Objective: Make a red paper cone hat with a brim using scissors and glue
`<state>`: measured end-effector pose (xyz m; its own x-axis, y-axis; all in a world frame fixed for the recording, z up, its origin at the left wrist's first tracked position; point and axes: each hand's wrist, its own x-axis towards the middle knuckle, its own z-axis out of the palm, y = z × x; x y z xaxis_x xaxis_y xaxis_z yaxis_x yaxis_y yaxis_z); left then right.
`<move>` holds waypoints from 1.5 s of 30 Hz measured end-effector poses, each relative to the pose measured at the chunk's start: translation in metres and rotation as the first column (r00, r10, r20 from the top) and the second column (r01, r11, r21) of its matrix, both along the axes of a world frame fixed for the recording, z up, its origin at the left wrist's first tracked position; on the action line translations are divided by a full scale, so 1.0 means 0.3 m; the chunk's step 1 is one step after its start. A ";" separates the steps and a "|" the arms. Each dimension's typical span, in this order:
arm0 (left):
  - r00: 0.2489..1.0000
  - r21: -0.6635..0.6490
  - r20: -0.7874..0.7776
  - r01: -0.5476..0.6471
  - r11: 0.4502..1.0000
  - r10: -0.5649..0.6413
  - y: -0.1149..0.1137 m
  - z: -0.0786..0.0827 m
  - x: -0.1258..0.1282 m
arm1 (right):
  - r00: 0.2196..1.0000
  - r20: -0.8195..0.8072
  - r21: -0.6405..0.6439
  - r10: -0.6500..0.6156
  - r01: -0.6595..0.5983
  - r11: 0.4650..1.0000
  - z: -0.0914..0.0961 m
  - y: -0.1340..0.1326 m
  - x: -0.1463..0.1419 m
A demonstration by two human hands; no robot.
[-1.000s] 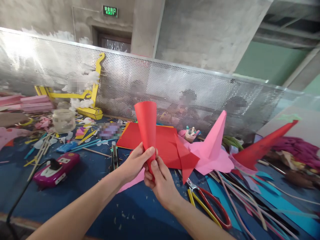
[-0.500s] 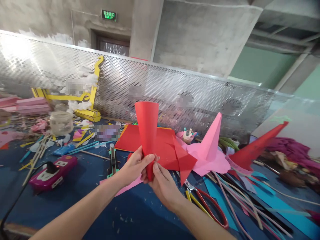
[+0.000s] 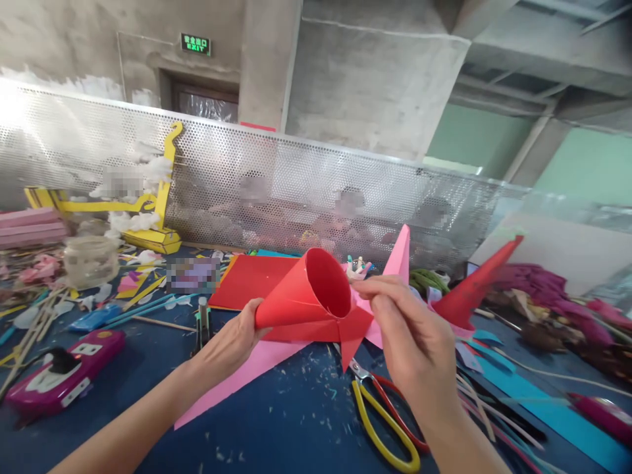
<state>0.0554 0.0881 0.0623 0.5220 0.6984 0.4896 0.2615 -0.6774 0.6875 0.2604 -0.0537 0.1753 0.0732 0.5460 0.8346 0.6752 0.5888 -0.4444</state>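
Note:
A rolled red paper cone (image 3: pixel 291 293) lies tilted in my left hand (image 3: pixel 241 332), which is closed around its narrow end. Its wide mouth faces toward me and to the right. Just right of that mouth is my right hand (image 3: pixel 417 336), thumb and fingers pinched together; I cannot make out whether something small is between them. Beneath the cone lie red paper sheets (image 3: pixel 247 283) and a pink paper piece (image 3: pixel 232 388). Scissors (image 3: pixel 359 372) with red and yellow handles rest below my right hand, which partly hides a pink paper cone hat (image 3: pixel 397 253) behind it.
A red cone hat (image 3: pixel 474 280) stands right, near blue paper strips (image 3: pixel 538 395). On the left are a purple power strip (image 3: pixel 74 368), a glass jar (image 3: pixel 91 262), sticks and scraps. A yellow cardboard structure (image 3: pixel 165 197) stands before the perforated metal panel (image 3: pixel 212 171).
The cone has tipped from upright to lying, mouth toward me. My right hand has left its narrow end and risen to the right of the mouth. The camera view has shifted right.

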 end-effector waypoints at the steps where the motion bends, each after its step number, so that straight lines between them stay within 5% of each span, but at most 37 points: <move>1: 1.000 0.001 -0.003 0.013 1.000 -0.013 0.004 -0.007 0.002 | 0.993 0.117 -0.003 0.004 -0.004 1.000 0.017 -0.012 -0.008; 5: 1.000 0.029 -0.025 0.020 0.999 -0.019 0.018 -0.035 0.007 | 0.935 0.354 -0.095 -0.005 0.041 0.995 0.017 -0.010 -0.033; 9: 0.989 0.020 -0.143 0.029 0.999 -0.025 0.002 -0.028 -0.005 | 0.944 0.321 -0.149 -0.079 0.132 0.980 -0.015 0.032 -0.029; 12: 0.976 -0.022 -0.203 0.071 0.997 -0.074 -0.021 0.007 -0.026 | 0.964 0.264 -0.174 -0.025 0.073 0.982 -0.011 0.048 -0.008; 17: 0.928 -0.252 -0.274 0.185 0.950 -0.253 -0.044 0.066 -0.047 | 0.986 0.168 -0.235 0.021 0.019 0.972 0.023 0.050 0.014; 22: 0.946 0.001 -0.317 0.066 0.998 -0.063 -0.027 0.020 -0.047 | 0.987 0.124 -0.363 0.106 -0.054 0.930 0.027 0.072 0.015; 26: 0.941 0.142 -0.336 0.010 0.990 0.038 -0.009 -0.017 -0.041 | 0.994 0.106 -0.334 0.033 0.004 0.943 0.018 0.097 -0.002; 29: 0.948 0.116 -0.314 -0.023 0.993 0.058 -0.013 -0.016 -0.036 | 0.996 0.094 -0.283 0.005 0.022 0.959 0.011 0.105 -0.017; 33: 0.973 -0.087 -0.229 -0.021 0.996 0.000 -0.034 0.008 -0.046 | 0.987 0.099 -0.160 -0.128 0.143 0.977 -0.057 0.074 0.006; 36: 0.993 -0.223 -0.114 -0.002 0.975 -0.024 -0.048 0.024 -0.059 | 0.898 0.347 -0.302 -0.272 0.382 0.873 -0.168 0.002 0.066; 39: 0.994 -0.295 0.009 0.107 0.949 -0.110 -0.053 0.031 -0.065 | 0.661 0.714 -0.428 -0.230 0.673 0.603 -0.288 -0.090 0.146; 41: 0.983 -0.320 0.078 0.184 0.929 -0.168 -0.055 0.039 -0.060 | 0.555 0.803 -0.432 -0.218 0.794 0.428 -0.349 -0.138 0.195; 43: 0.965 -0.343 0.150 0.253 0.905 -0.213 -0.060 0.054 -0.051 | 0.572 0.798 -0.493 -0.192 0.802 0.337 -0.386 -0.164 0.230; 45: 0.946 -0.373 0.222 0.308 0.875 -0.238 -0.065 0.071 -0.043 | 0.654 0.738 -0.581 -0.167 0.741 0.337 -0.402 -0.171 0.244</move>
<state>0.0425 0.0685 0.0837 0.6567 0.6934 0.2964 -0.0337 -0.3656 0.9302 0.3337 -0.1051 0.0547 0.3259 0.9451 0.0240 0.9453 -0.3261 0.0035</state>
